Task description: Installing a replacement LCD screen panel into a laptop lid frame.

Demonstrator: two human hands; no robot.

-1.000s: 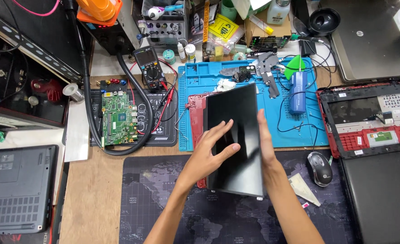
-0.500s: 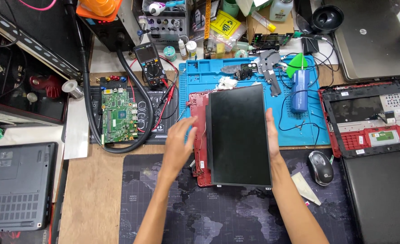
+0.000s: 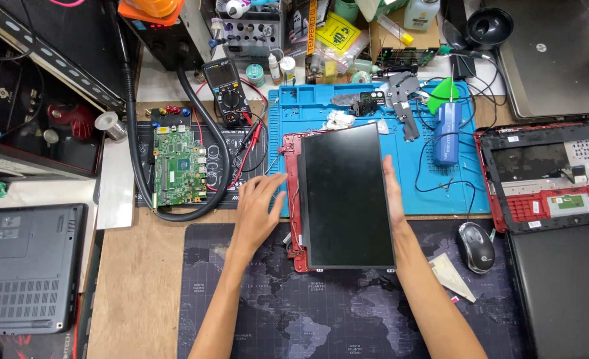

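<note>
Panel (image 3: 346,196) lying on red lid (image 3: 292,193) at mat's (image 3: 441,193) front edge, long axis near-far. R hand (image 3: 392,193) pressing flat vs right edge; L hand (image 3: 258,206) spread, loose, hovering just left, gripping nothing.

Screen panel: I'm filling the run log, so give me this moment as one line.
left hand: beside red lid frame | right hand: on screen panel right edge | panel: flat over frame

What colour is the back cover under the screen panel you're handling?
Red. The back cover peeks out along the left edge of the black screen panel, clearest in the head view.
</note>
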